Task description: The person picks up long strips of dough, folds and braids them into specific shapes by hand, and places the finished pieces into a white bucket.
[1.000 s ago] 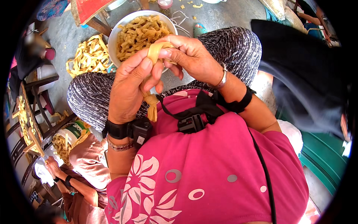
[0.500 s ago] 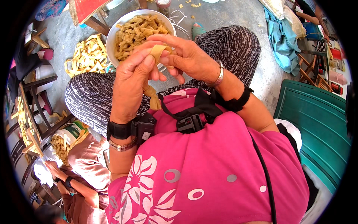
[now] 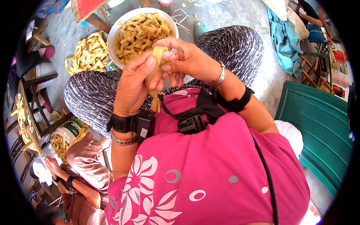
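Note:
My left hand (image 3: 135, 80) pinches a flat, pale yellow strip (image 3: 158, 54) between thumb and fingers, above my lap. From the other side my right hand (image 3: 189, 58) grips the same strip, its thumb and fingers bent close to the left fingertips. The strip bends over in a loop at the top, and a knotted-looking end hangs below the left palm. Parts of it are hidden behind the fingers. Just beyond my hands stands a white bowl (image 3: 111, 42) heaped with yellow-brown knotted pieces (image 3: 144, 32). Left of the bowl lies a pile of loose yellow strips (image 3: 90, 52).
A red-topped table (image 3: 84, 8) stands beyond the bowl. At lower left, another person's hands (image 3: 56, 168) are near a bucket (image 3: 71, 130) of similar pieces and a board (image 3: 27, 120) with yellow bits. A green chair back (image 3: 318, 127) is on my right, blue cloth (image 3: 284, 41) behind it.
The strip's loop now stands taller and narrower between my fingers, with more of it showing. My right hand has shifted slightly right and down, and the hanging end has swung a little.

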{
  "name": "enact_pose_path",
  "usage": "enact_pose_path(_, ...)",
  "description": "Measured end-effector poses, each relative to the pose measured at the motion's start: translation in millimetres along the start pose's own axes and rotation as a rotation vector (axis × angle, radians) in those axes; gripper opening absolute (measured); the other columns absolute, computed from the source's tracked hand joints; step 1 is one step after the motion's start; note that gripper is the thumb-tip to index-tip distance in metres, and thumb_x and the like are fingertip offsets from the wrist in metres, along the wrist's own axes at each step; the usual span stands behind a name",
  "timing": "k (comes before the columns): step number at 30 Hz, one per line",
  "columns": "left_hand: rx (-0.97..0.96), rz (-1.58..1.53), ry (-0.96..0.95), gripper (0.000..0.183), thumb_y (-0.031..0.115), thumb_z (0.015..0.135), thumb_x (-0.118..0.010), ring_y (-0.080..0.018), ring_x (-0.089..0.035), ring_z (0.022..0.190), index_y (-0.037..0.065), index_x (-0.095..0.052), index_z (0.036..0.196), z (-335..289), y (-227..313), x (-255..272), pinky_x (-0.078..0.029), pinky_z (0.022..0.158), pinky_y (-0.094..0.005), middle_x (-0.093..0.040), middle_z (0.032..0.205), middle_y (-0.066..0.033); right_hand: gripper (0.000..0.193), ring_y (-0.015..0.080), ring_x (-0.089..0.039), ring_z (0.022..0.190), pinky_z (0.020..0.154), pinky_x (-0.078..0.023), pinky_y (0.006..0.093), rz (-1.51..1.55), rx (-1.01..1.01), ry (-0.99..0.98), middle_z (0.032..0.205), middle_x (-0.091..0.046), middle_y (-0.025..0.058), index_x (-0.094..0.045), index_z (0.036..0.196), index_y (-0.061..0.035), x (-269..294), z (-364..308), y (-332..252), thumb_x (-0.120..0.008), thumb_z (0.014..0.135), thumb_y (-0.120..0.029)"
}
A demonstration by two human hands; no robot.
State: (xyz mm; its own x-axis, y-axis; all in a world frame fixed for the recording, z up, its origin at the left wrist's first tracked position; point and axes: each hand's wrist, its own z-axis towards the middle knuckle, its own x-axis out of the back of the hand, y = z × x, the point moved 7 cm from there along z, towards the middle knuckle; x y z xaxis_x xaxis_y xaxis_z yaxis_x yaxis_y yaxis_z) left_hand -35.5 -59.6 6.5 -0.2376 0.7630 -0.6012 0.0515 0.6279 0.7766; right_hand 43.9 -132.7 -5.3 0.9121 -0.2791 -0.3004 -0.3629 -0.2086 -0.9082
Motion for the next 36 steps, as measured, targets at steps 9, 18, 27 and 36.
enact_pose_path(9, -0.209, -0.193, 0.162, 0.032, 0.02, 0.095, -0.046, -0.0085, -0.05, 0.065, -0.005, -0.055, 0.114, 2, 9, 7, -0.043, 0.061, -0.023, -0.059, 0.089, -0.0064, 0.008, 0.0109, -0.058, 0.05, 0.042, -0.045, 0.0214, -0.014, 0.221, 0.238, 0.068, -0.061, 0.0044, -0.052, 0.084, -0.0037, 4, 1, -7, -0.057, 0.088, -0.008)
enact_pose_path(18, -0.253, -0.218, 0.246, 0.035, 0.02, 0.095, -0.046, -0.009, -0.053, 0.08, -0.005, -0.052, 0.12, 5, 6, 13, -0.043, 0.069, -0.0228, -0.059, 0.099, -0.0055, 0.004, 0.0254, -0.059, 0.06, 0.057, -0.048, 0.0322, -0.688, 0.78, 0.423, 0.07, -0.059, 0.0088, -0.058, 0.079, -0.0038, -24, -24, -52, -0.061, 0.08, -0.006)
enact_pose_path(27, -0.287, -0.087, 0.264, 0.036, 0.017, 0.093, -0.045, -0.0159, -0.056, 0.1, -0.007, -0.052, 0.119, 6, 4, 1, -0.043, 0.09, -0.0287, -0.059, 0.114, -0.0115, 0.014, 0.0299, -0.058, 0.065, 0.056, -0.047, 0.0348, -0.859, 0.783, 0.479, 0.074, -0.056, 0.012, -0.055, 0.084, -0.0049, -31, -30, -55, -0.066, 0.075, -0.009)
enact_pose_path(36, -0.235, -0.25, 0.11, 0.043, 0.021, 0.092, -0.037, -0.0214, -0.05, 0.111, -0.009, -0.048, 0.121, 3, -2, -5, -0.036, 0.098, -0.0343, -0.053, 0.12, -0.0139, 0.025, 0.02, -0.051, 0.057, 0.054, -0.045, 0.0286, -0.695, 0.749, 0.466, 0.071, -0.05, 0.0065, -0.055, 0.093, -0.0052, -27, -29, -53, -0.068, 0.073, -0.008)
